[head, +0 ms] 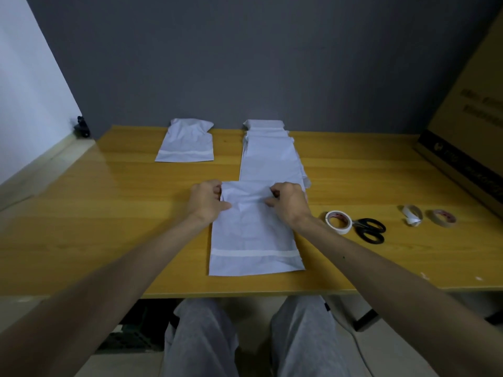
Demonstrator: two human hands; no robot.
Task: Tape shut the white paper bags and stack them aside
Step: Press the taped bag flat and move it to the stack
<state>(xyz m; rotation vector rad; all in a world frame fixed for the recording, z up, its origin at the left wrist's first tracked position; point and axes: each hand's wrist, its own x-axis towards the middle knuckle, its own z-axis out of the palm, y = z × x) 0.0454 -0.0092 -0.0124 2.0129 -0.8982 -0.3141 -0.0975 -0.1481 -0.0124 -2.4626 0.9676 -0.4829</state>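
White paper bag (253,235), long axis near-to-far, taped end nearest, left hand (205,201), right hand (288,202) pinching far edge

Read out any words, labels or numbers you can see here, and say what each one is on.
Nothing reads clearly.
Cardboard box: two lines of dark print, too blurred to read.
Cardboard box, black lower band: pale logo and lettering, too blurred.
Larger tape roll: red core marking, too small.
Smaller tape roll: red core marking, too small.
Nearest white paper bag: no print visible.
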